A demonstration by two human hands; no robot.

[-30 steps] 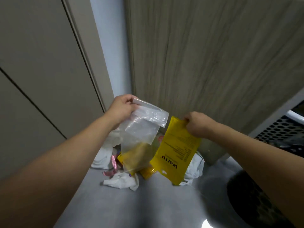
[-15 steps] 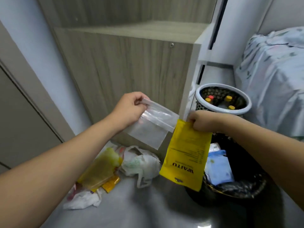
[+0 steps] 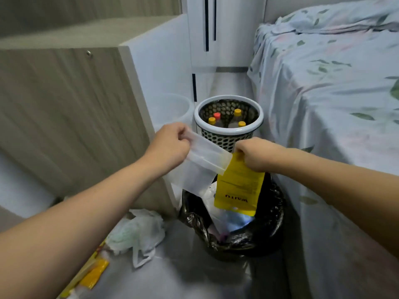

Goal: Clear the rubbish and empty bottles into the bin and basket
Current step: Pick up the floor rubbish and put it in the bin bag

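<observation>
My left hand [image 3: 170, 145] pinched the clear plastic zip bag [image 3: 200, 165] by its top edge, and my right hand [image 3: 257, 155] gripped the yellow printed pouch [image 3: 238, 188]; both hung over the black-lined round bin [image 3: 267, 229]. Behind it, the white perforated basket [image 3: 228, 134] held capped bottles [image 3: 237, 117]. A crumpled white bag [image 3: 138, 231] lay on the grey floor [image 3: 183, 270].
</observation>
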